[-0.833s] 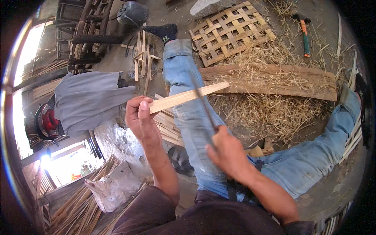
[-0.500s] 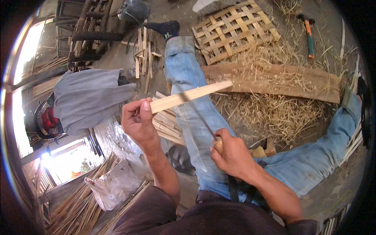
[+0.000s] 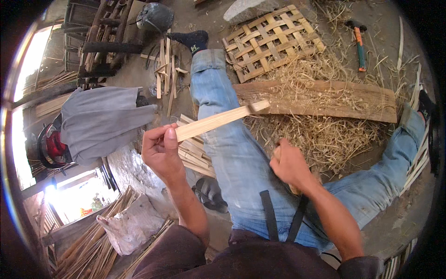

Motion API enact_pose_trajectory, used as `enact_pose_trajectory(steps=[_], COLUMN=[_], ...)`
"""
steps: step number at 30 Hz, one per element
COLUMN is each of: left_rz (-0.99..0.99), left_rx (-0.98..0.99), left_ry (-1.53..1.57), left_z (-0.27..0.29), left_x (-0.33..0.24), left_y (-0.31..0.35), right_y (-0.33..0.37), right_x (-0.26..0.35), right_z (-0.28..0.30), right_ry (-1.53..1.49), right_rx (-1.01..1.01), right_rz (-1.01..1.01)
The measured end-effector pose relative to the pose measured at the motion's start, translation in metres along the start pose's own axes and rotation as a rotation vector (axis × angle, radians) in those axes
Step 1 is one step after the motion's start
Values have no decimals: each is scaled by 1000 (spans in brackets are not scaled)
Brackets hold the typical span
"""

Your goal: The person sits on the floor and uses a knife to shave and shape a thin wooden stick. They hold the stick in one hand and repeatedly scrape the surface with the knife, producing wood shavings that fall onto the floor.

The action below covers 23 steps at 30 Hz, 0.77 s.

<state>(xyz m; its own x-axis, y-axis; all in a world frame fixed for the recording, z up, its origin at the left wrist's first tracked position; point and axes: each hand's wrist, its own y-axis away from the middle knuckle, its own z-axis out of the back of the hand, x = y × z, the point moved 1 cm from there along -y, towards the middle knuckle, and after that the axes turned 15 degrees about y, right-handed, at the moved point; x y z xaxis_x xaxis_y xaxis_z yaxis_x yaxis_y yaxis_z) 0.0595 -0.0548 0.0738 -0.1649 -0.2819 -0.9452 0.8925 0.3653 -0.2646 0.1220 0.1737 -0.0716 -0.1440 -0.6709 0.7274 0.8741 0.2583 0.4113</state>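
My left hand (image 3: pixel 160 151) pinches the near end of a flat, pale bamboo strip (image 3: pixel 209 124) between thumb and fingers. The strip slants up to the right over my left thigh. My right hand (image 3: pixel 292 163) is closed around the wooden handle of a knife (image 3: pixel 277 153). Its dark blade is blurred and shows as a smudge across the strip's far end; whether it is cutting in there I cannot make out. Beneath the strip, by my left leg, lies a bundle of similar pale strips (image 3: pixel 195 156).
Between my spread legs lie a wooden plank (image 3: pixel 344 100) and heaped shavings (image 3: pixel 330 139). Beyond them are a woven bamboo panel (image 3: pixel 272 44) and a hammer (image 3: pixel 360 46). A grey cloth (image 3: pixel 104 121) hangs at left, above a white sack (image 3: pixel 132 225) and long thin sticks (image 3: pixel 88 242).
My right hand has moved right and slightly up, carrying the knife blade from the strip's middle to its far end. The left hand keeps its hold, shifting slightly lower in view.
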Motion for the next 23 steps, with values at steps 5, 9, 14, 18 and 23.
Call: enact_pose_trajectory(steps=[5,9,14,18,23], left_rz=[-69,-53,-24,-73,-42], left_rx=[-28,-30,-62,-69,-52], left_ry=[-29,-10,-40,-55,-44], left_z=[-1,-6,2,1,-2], left_x=[-1,-4,1,3,2], left_y=[2,0,-3,-5,-12], right_y=[46,35,81,92,94], right_x=[66,33,6,5,4], right_z=[19,8,28,27,24], right_ry=[-94,39,150,167,180], right_rx=[146,116,138,205,173], right_rz=[148,74,70,50,50])
